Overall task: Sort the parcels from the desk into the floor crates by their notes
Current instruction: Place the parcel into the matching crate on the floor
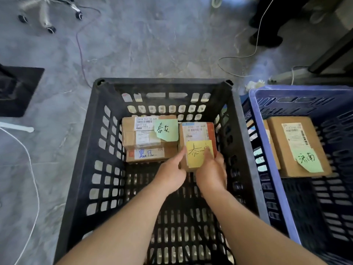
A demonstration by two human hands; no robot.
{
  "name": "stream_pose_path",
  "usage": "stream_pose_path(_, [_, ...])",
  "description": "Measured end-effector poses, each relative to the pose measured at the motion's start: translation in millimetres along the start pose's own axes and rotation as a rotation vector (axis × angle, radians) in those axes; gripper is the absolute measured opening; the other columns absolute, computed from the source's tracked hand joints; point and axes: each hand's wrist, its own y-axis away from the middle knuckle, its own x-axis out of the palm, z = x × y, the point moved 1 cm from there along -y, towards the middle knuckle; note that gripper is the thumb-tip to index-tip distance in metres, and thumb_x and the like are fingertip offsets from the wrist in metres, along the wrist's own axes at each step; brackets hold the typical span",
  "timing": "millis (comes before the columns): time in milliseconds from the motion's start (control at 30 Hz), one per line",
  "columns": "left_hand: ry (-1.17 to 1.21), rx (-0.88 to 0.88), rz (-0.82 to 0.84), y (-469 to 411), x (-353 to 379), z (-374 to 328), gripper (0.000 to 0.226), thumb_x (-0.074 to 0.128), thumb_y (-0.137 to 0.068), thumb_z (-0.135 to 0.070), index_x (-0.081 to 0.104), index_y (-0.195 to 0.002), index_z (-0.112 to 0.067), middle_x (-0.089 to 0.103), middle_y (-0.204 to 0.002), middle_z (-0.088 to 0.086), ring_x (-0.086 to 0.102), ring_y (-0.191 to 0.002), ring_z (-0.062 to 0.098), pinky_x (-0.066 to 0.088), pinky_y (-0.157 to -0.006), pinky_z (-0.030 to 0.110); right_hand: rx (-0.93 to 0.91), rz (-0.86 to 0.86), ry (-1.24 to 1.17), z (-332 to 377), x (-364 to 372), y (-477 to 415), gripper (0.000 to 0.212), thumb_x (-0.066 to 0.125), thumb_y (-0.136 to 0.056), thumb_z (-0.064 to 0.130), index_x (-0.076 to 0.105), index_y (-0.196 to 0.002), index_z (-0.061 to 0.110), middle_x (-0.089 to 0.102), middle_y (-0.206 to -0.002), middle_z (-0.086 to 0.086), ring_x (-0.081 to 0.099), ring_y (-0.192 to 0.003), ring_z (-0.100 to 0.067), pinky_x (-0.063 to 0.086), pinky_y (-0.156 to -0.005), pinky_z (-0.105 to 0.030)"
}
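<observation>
Step in hand, as judged: the person is setting a parcel (194, 131) into the black crate (162, 81). To do this well, the parcel should be going down flat in the far right corner, square to the stack (145, 139) just left of it and not riding up on it. The yellow note (196, 155) should be staying face up and flat, since the right thumb is lying across it and could be creasing or peeling it on release. Its writing appears to be matching the green note (167, 130) on the stack, so the crate is looking correct.

Both hands are gripping the parcel at its near end. The left hand (172, 170) is pinching the near left edge, thumb pointing far. The right hand (211, 174) is wrapping the near right corner. The parcel is extending away from both hands toward the far wall. Whether it is already resting on the crate floor cannot be told.

The blue crate (305, 88) at right is holding other parcels.
</observation>
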Motion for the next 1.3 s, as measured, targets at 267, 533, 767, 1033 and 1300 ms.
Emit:
stream_pose_path(267, [0.100,0.016,0.006,-2.2,7.5,13.2,0.071,0.044,-0.099,-0.005,0.019,-0.149,-0.049,0.048,-0.142,-0.009,0.047,-0.070,-0.006,0.037,-0.049,-0.001,0.010,0.026,0.061,4.1,1.3,8.4,0.060,0.047,-0.094,0.017,0.024,-0.149,0.017,0.024,-0.143,-0.012,0.031,-0.127,-0.027,0.039,-0.095,-0.032])
stream_pose_path(533, [0.018,0.096,0.038,-21.7,5.3,9.9,0.079,0.043,-0.095,-0.001,0.012,-0.151,-0.047,0.029,-0.155,-0.013,0.046,-0.128,0.009,0.040,-0.107,0.026,-0.003,0.163,0.356,17.9,8.6,-23.9,0.078,0.050,-0.096,0.009,-0.003,-0.154,0.011,-0.002,-0.158,-0.021,0.011,-0.146,-0.032,0.040,-0.106,-0.036])
stream_pose_path(767, [-0.072,0.053,0.080,-39.7,11.0,18.0,0.076,0.045,-0.092,0.005,0.016,-0.154,-0.028,-0.003,-0.162,-0.010,0.021,-0.146,0.015,0.025,-0.118,0.034,-0.165,0.228,0.469,15.5,16.6,-42.6,0.075,0.049,-0.095,0.004,0.001,-0.153,0.002,-0.009,-0.160,-0.019,-0.001,-0.147,-0.038,0.046,-0.099,-0.039])
stream_pose_path(1033, [-0.100,-0.149,-0.379,-15.9,-27.1,35.7,0.041,0.052,-0.095,-0.014,0.043,-0.134,-0.020,0.049,-0.127,0.001,0.052,-0.079,0.008,0.040,-0.054,0.021,-0.324,0.211,0.328,24.6,7.3,-13.1,0.078,0.055,-0.092,0.017,0.007,-0.154,0.012,0.017,-0.157,-0.013,0.021,-0.141,-0.028,0.022,-0.116,-0.037])
stream_pose_path(1300, [-0.168,-0.148,-0.381,-24.4,-60.9,57.2,0.069,0.051,-0.088,-0.011,0.022,-0.145,-0.037,0.046,-0.140,-0.001,0.061,-0.099,0.023,0.055,-0.071,0.036,-0.420,0.327,0.296,57.2,17.9,-17.8,0.085,0.053,-0.086,0.003,0.004,-0.155,0.014,0.000,-0.160,-0.004,0.008,-0.146,-0.027,0.013,-0.121,-0.044])
